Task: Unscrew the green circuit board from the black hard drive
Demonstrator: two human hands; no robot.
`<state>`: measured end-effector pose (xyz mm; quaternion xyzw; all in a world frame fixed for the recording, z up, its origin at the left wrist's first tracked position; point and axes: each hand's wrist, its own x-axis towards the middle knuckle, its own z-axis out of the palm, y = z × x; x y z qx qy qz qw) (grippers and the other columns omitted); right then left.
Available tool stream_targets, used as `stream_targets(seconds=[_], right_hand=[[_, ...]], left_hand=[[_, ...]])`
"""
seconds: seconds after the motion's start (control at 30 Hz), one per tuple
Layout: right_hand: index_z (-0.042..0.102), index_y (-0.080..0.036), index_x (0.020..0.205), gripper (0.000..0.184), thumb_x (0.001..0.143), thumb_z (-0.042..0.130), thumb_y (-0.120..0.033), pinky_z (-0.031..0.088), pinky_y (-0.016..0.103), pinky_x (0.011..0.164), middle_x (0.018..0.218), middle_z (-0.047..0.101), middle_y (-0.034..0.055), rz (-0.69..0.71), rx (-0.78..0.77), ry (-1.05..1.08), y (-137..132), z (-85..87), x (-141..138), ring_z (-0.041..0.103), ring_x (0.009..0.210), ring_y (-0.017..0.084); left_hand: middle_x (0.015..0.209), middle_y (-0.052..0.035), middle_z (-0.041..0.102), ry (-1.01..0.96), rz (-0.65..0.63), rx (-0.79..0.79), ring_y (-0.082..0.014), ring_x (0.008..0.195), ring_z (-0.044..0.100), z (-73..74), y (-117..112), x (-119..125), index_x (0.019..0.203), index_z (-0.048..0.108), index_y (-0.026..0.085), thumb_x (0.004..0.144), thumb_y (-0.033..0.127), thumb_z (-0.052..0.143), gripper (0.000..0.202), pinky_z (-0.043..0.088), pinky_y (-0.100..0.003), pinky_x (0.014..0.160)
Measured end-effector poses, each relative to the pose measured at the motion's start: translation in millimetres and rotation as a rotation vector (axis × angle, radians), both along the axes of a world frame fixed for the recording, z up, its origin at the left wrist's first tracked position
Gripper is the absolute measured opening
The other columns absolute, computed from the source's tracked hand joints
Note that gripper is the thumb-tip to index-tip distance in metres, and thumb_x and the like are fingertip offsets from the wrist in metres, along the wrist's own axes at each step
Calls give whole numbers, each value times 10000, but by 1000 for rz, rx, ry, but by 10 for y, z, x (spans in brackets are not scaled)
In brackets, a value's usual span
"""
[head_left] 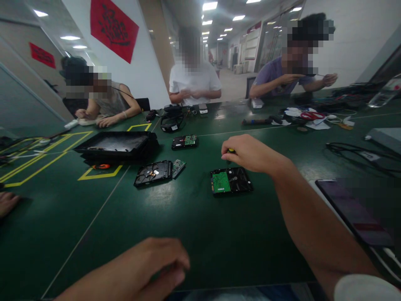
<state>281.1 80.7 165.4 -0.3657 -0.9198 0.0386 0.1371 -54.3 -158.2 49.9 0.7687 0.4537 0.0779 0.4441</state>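
A hard drive (240,180) with a green circuit board (221,183) lies flat on the dark green table in front of me. Above its far edge, my right hand (246,151) is closed around a screwdriver (231,150) with a yellow and black handle. Its thin shaft points down at the drive; whether the tip touches a screw is too small to tell. Near the table's front edge hovers my left hand (156,264), its fingers loosely curled and apart from the thumb, with nothing seen in it.
To the left lie another hard drive (152,173), a loose circuit board (178,168) and a black tray (115,144). A third drive (184,141) is farther back. A tablet-like screen (354,213) and cables (360,154) occupy the right. Three people sit across the table.
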Motion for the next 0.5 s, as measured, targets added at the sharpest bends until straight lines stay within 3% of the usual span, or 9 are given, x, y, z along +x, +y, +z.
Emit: stream_targets(seconds=[0.07,0.1,0.17,0.23,0.37,0.5], right_hand=[[751,-174,956,100,955,669,-231,420,284,786,964,769,66,0,11,4,0,-3,1,684,909,204],[751,-174,956,98,953,670,-230,420,284,784,963,770,67,-1,14,7,1,-5,2,684,908,205],[750,-174,955,98,951,671,-233,421,283,782,964,771,69,0,14,13,7,-8,5,685,907,207],[749,-176,958,103,953,669,-240,424,283,784,967,770,71,4,11,14,13,-12,10,686,911,208],[745,-165,974,123,964,656,-249,426,287,793,984,766,79,4,17,-2,21,-15,16,686,926,212],[748,-169,980,127,967,650,-249,423,293,801,988,769,79,-8,24,-7,20,-19,3,687,937,220]], left_hand=[[1372,-46,618,40,6,184,-267,1253,596,258,603,398,1371,594,369,1021,406,565,353,499,-476,1102],[1424,-75,574,26,27,313,-287,1305,559,317,896,607,1419,551,333,995,441,606,441,465,-497,1140],[1498,-135,482,-17,71,528,-341,1398,466,277,1406,976,1492,470,270,894,559,714,708,415,-538,1183],[1512,-174,437,-38,166,609,-379,1432,418,82,1775,1228,1488,464,220,808,638,771,855,392,-567,1198],[1370,-143,539,-139,300,636,-324,1358,497,-344,2080,1384,1340,575,203,889,592,707,610,424,-512,1179],[1404,-142,520,-109,309,694,-337,1365,488,-464,2078,1291,1348,582,213,841,608,752,665,424,-524,1169]])
